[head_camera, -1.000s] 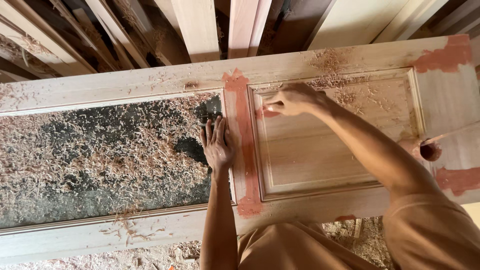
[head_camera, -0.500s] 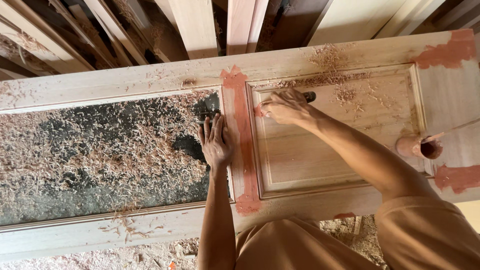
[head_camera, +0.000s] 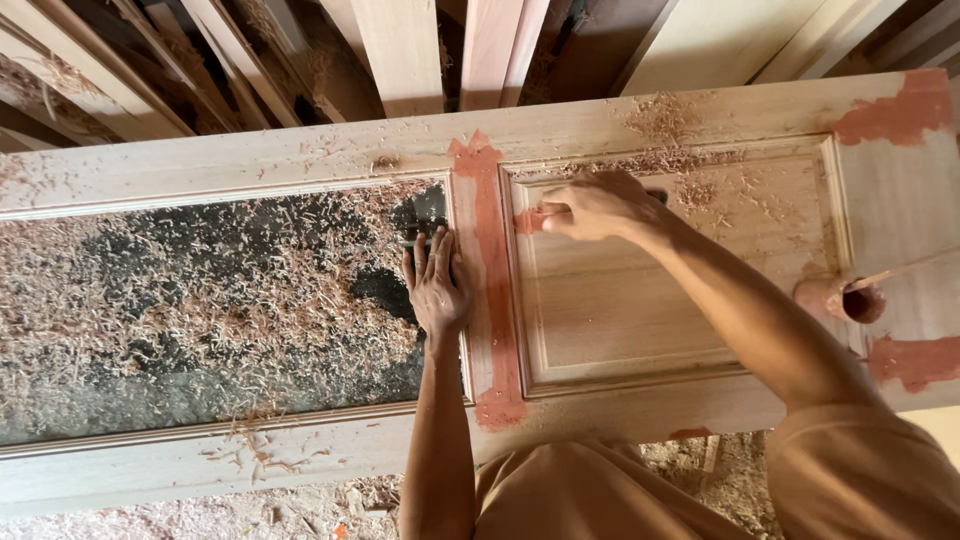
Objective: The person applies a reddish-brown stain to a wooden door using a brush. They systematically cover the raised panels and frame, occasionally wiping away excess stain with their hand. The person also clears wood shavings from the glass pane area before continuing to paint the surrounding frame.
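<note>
Lying flat across the whole view: one unfinished wooden door, pale timber, set level, probably so that filler stays where it is pressed.

Opening, left half of the door: unglazed, showing a dark floor thick with wood shavings below.

Raised panel, right half: moulded border, loose shavings scattered along its upper edge.

Timber boards, beyond the door's far edge: leaning upright, stored.

Reddish-brown filler: smeared down the upright stile between opening and panel; further patches at the far right corner and the right edge, seemingly over joints.

Right hand: at the panel's upper left corner, fingers drawn together on a dab of the same filler, working it into the moulding. Whether a small tool is pinched there cannot be told.

Left hand: spread flat, fingers apart, palm down on the stile's left edge, holding nothing; apparently bracing the body during the lean over the door.

Small pot: same-coloured contents, stick resting in it, standing on the panel's right border, within reach of the right arm.
</note>
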